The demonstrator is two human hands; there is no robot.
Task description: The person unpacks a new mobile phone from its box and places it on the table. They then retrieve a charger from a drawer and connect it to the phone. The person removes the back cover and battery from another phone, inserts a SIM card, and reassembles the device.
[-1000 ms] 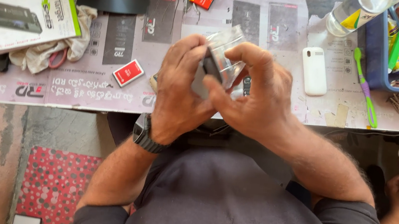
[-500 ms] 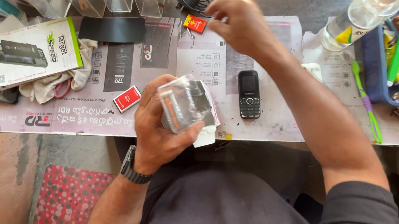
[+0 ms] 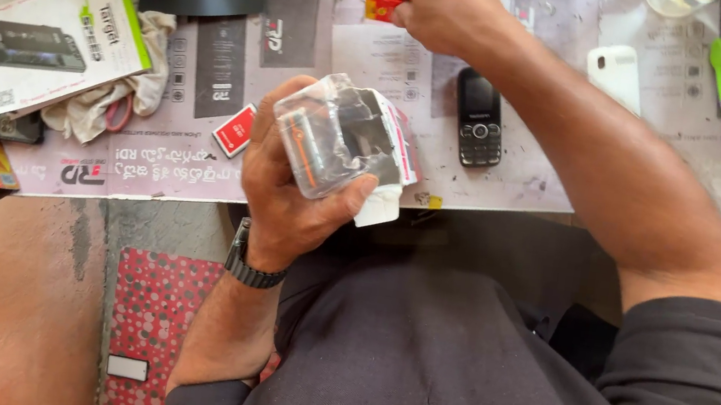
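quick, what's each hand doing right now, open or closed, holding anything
Left hand: closed around a clear plastic packet.
Right hand: closed on a small red and yellow item at the table's far side.

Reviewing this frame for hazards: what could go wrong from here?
1. The left hand alone holds the clear packet over the table edge; a loose grip could drop it on the lap.
2. The right hand with the red item reaches over the black phone; pulling back could knock it.

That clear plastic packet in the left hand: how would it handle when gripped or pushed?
The clear plastic packet looks crinkly and thin, so probably floppy and light. Its glossy film may be slippery; the left hand wraps it with its fingers and thumb. The dark contents probably stiffen its middle.
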